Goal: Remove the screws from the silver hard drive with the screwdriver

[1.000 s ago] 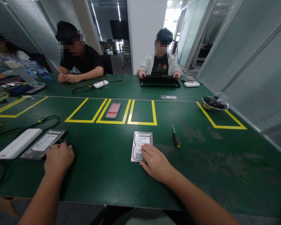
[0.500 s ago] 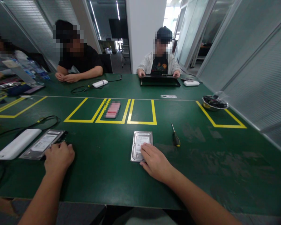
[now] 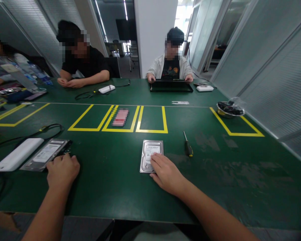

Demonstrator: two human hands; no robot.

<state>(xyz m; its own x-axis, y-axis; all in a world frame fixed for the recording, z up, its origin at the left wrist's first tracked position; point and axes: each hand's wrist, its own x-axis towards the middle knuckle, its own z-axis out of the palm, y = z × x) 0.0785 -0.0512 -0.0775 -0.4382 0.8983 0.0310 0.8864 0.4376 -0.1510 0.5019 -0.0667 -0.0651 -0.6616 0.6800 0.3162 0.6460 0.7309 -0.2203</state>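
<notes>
A silver hard drive (image 3: 146, 149) with a white label lies flat on the green table. My right hand (image 3: 167, 172) rests on its lower right part, fingers stretched over the label and thumb at the edge. At the left, a second hard drive (image 3: 46, 152) lies at an angle with its label up. My left hand (image 3: 62, 169) is at its right end, fingers curled down, their tips hidden from view. A screwdriver (image 3: 188, 147) with a black and yellow handle lies to the right of the silver drive.
A white power bank (image 3: 18, 154) and black cables are at the left. Yellow tape (image 3: 152, 131) outlines areas; a pink pack (image 3: 120, 117) lies in one. A metal bowl (image 3: 230, 115) holds dark items. Across the table, one person (image 3: 170, 67) holds a black tray (image 3: 171, 87); others sit left.
</notes>
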